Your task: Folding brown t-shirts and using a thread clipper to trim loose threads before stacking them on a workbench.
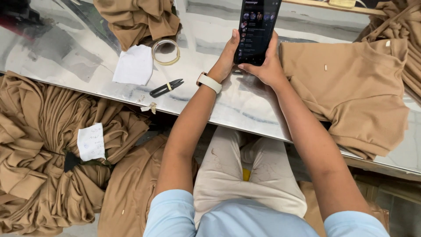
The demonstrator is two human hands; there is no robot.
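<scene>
Head view: both hands hold a black phone (256,30) upright over the steel table (87,70). Left hand (228,55), watch on its wrist, wraps the left edge; right hand (265,66) cups the bottom. Tan shirt (355,92) lies right, black snips (166,87) left.

shiny metal worktable (109,90) runs slantwise across the view, surface reflecting soft, diffuse light. tan garment (351,87) lies flat on its right part; more tan cloth (136,17) heaped at the far edge. white paper scrap (133,66), tape ring (165,52) and black thread snips (166,87) lie near each other. bundled tan fabric (48,153) with a paper tag (91,141) sits below the table's near edge.
</scene>
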